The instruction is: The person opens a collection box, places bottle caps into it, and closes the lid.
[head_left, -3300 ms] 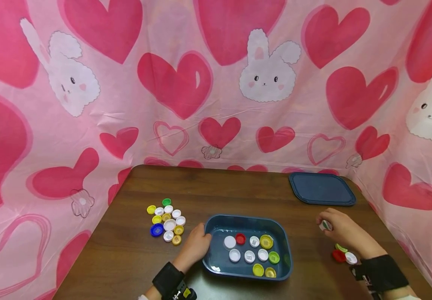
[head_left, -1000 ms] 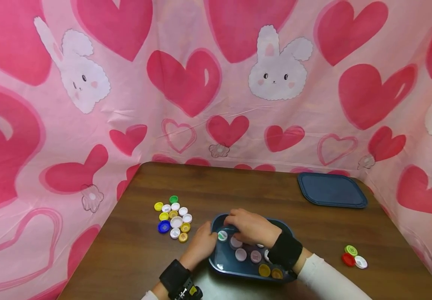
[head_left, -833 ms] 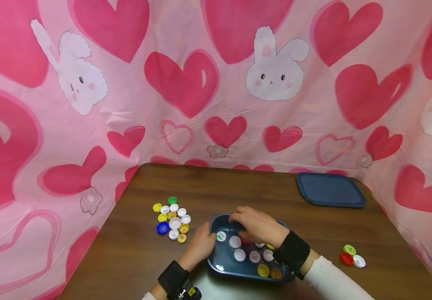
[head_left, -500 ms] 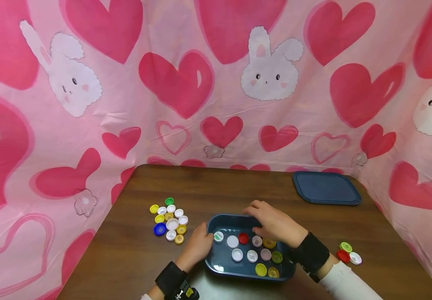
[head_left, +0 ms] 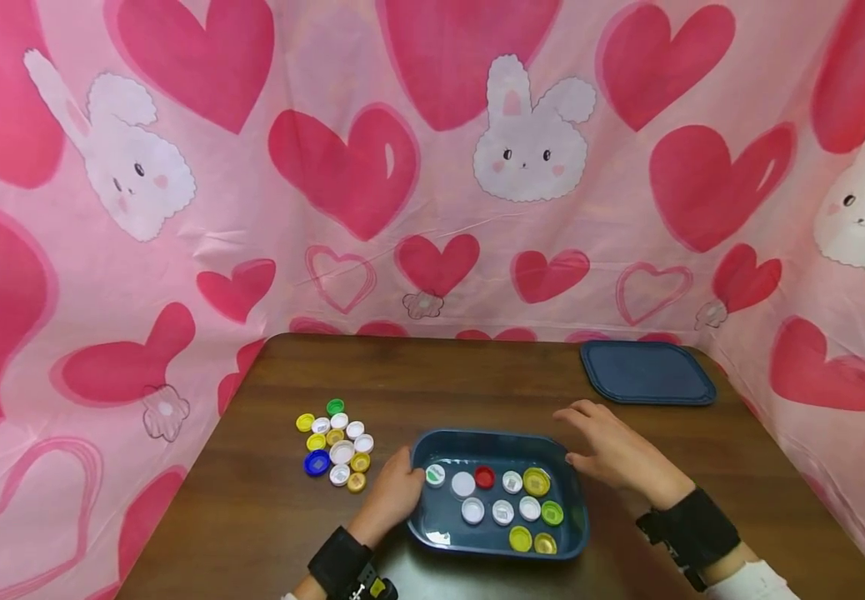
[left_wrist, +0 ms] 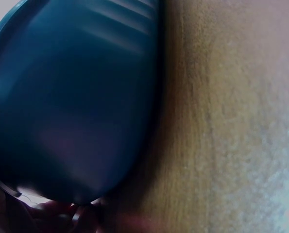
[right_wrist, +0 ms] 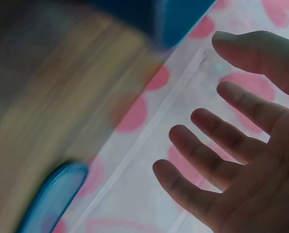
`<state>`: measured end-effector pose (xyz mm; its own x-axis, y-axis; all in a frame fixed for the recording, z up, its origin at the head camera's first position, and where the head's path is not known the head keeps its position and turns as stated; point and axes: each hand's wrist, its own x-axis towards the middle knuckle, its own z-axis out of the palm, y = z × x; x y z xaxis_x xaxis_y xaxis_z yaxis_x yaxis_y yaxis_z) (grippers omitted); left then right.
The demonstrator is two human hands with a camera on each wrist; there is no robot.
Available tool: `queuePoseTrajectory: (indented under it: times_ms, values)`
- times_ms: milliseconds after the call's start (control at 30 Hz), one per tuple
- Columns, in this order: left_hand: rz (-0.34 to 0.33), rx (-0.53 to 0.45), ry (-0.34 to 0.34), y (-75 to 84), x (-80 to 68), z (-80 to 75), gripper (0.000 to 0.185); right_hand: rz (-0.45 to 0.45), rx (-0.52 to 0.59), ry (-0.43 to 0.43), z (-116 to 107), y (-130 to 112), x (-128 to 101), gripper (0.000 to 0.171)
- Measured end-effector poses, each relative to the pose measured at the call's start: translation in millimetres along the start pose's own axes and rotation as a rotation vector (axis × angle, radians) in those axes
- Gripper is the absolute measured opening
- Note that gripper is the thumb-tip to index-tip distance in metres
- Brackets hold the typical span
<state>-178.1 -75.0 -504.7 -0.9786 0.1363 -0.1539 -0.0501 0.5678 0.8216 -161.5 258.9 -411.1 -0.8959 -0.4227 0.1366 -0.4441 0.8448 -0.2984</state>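
A deep dark blue tray (head_left: 470, 546) stands near the front of the table, with bottle caps laid out inside it. My left hand (head_left: 393, 489) grips its left end by the rim; the left wrist view shows the tray's outer wall (left_wrist: 71, 102) close up. At the tray's left inside lies a white cap with a green mark (head_left: 435, 476), near a red cap (head_left: 484, 477), a yellow cap (head_left: 536, 481) and a light green cap (head_left: 551, 512). Just past the right rim, my right hand (head_left: 620, 450) is held with fingers extended and nothing in it, as the right wrist view also shows.
Left of the tray, several loose caps lie in a cluster, among them a blue cap (head_left: 317, 462) and a green cap (head_left: 335, 407). A flat dark blue lid (head_left: 646, 372) lies at the back right of the wooden table (head_left: 432, 383). A patterned pink cloth (head_left: 432, 192) hangs behind.
The right hand carried the green-marked white cap from the right side into the tray's left end and let it go, then moved back right past the rim. The left hand kept its grip.
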Motion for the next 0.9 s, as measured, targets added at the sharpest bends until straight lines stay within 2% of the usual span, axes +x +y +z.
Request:
queuePoseTrajectory:
  times_ms: [167, 433, 600, 900]
  values:
    - [-0.006, -0.001, -0.001, 0.8, -0.9, 1.0, 0.042, 0.069, -0.021, 0.055, -8, 37, -31, 0.056]
    - [-0.038, -0.003, -0.003, 0.2, -1.8, 0.2, 0.046, 0.227, -0.03, 0.063, -17, 87, -71, 0.053]
    - [-0.029, -0.006, -0.004, -0.2, 0.0, 0.2, 0.045, 0.298, -0.045, 0.055, -13, 105, -83, 0.051]
    - [-0.036, -0.023, -0.014, 0.3, 0.6, 1.9, 0.044, 0.365, -0.018, -0.035, 6, 123, -96, 0.046]
